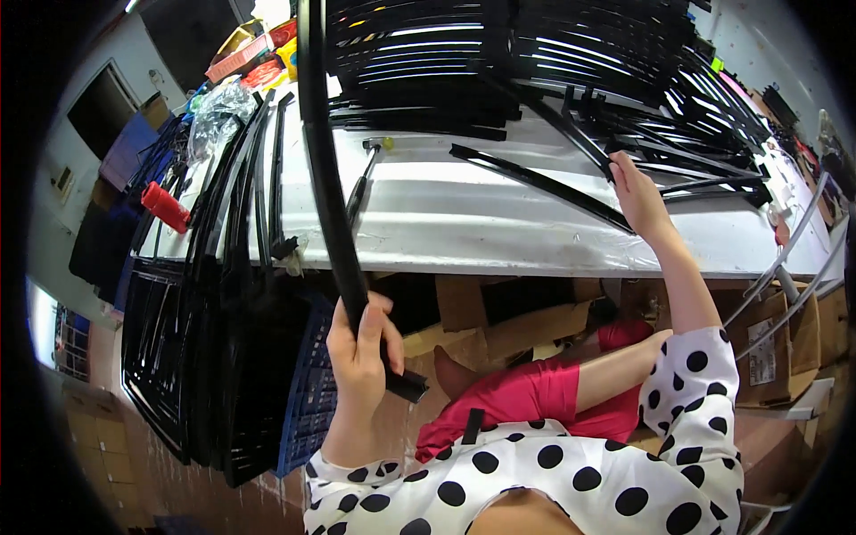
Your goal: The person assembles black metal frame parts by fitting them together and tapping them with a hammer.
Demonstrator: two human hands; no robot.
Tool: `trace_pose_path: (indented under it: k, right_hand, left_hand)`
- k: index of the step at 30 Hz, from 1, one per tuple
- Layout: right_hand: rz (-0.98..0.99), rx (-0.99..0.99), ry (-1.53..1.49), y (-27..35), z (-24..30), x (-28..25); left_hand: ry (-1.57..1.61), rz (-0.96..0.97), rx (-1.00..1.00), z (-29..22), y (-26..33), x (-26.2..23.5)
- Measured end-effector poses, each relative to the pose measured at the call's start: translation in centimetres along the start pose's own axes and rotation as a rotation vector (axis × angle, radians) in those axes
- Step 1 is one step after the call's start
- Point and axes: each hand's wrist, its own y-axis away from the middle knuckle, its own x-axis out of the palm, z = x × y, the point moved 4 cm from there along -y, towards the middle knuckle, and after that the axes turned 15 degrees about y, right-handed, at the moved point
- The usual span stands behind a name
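A long black strip rises steeply from my left hand, whose fingers are wrapped round it near its lower end, in front of the table edge. My right hand reaches over the table and pinches the near end of another black strip, which slants away to the far left. Just below and left of that hand, a separate black strip lies diagonally on the white tabletop. Partly behind the upright strip, a small hammer with a dark handle and a yellowish end rests on the table.
Stacked black strips fill the back of the white table. More strips hang over its left edge, near a red cylinder and a clear plastic bag. A blue crate and cardboard stand below.
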Motion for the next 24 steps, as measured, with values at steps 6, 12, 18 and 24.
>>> trace_pose_path:
  k: [6, 12, 18, 24]
  right_hand:
    - [0.065, -0.269, -0.22, 12.2, 2.6, -2.8]
    - [0.419, -0.217, -0.156, 21.4, 3.2, -4.0]
    - [0.327, -0.439, -0.14, 22.4, 3.4, -1.5]
    - [0.25, -0.56, -0.111, 21.5, 4.3, -0.5]
  left_hand:
    - [0.072, -0.187, 0.23, -2.5, 0.1, 0.2]
    - [0.129, -0.33, 0.108, -2.2, -2.0, -1.3]
    - [-0.266, -0.482, 0.287, -2.2, -2.1, -4.9]
    - [-0.418, -0.337, 0.111, -2.2, -1.1, -3.2]
